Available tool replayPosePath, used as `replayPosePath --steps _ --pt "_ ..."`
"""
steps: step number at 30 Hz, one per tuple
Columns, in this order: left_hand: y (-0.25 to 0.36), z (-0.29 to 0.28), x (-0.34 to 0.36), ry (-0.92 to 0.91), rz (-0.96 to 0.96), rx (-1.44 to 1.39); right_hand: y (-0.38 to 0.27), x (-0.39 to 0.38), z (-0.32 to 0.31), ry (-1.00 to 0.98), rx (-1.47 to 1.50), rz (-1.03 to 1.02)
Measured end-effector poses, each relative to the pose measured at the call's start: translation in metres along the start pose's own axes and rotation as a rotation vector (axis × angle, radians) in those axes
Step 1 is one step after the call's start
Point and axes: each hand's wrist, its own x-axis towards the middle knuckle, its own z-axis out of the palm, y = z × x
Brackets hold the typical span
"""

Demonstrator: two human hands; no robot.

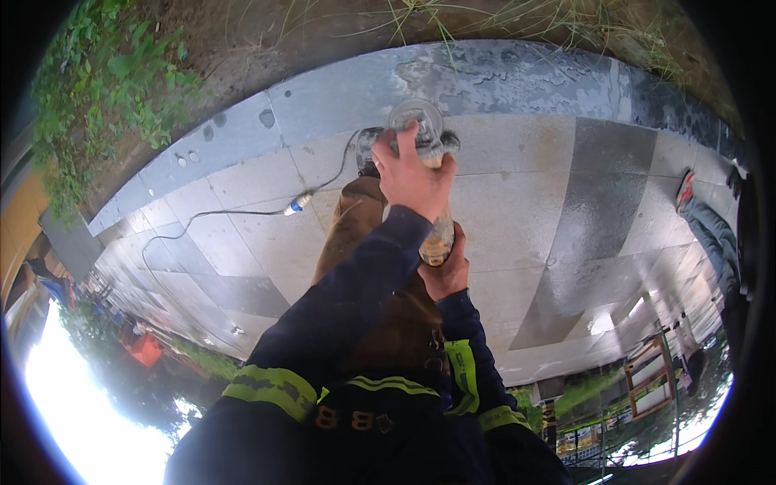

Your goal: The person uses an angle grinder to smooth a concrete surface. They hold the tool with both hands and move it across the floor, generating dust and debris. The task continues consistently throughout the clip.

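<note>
Clearly, the half-curled left hand point(411, 176) holds the front of a dusty grinder point(437, 244) and the right hand point(448, 276) clasps its rear, the tool being over the paved floor point(505, 210), round end near the grey stone border point(339, 93)

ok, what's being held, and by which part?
A grinder-like power tool, in both hands: left hand over the front end by the round head, right hand at the rear body.
</note>
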Motion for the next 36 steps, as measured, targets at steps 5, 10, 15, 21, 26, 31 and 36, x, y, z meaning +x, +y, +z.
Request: replayPosePath --steps 5,10,15,21,26,31,36 --pt "-0.003 0.001 0.023 0.041 0.178 0.077 -0.007 0.014 0.007 -0.016 0.156 -0.009" --pt "0.01 -0.005 0.099 -0.067 -0.132 -0.689 0.002 -0.007 -0.029 0.012 0.376 -0.033" --pt "0.043 0.085 0.2 -0.33 -0.562 -0.807 0.003 -0.042 -0.076 0.061 0.635 0.122" --pt "0.028 0.09 0.273 -0.384 -0.443 -0.953 0.003 -0.057 -0.104 0.206 0.595 0.199" --pt "-0.001 -0.034 0.355 -0.435 0.108 -0.199 -0.002 -0.063 -0.111 0.179 0.776 0.207" --pt "-0.069 -0.048 0.343 -0.185 0.532 1.06 -0.01 -0.063 -0.115 0.176 0.702 0.225" --pt "-0.133 -0.035 0.304 -0.242 0.214 0.948 -0.01 -0.065 -0.12 0.201 0.73 0.204"
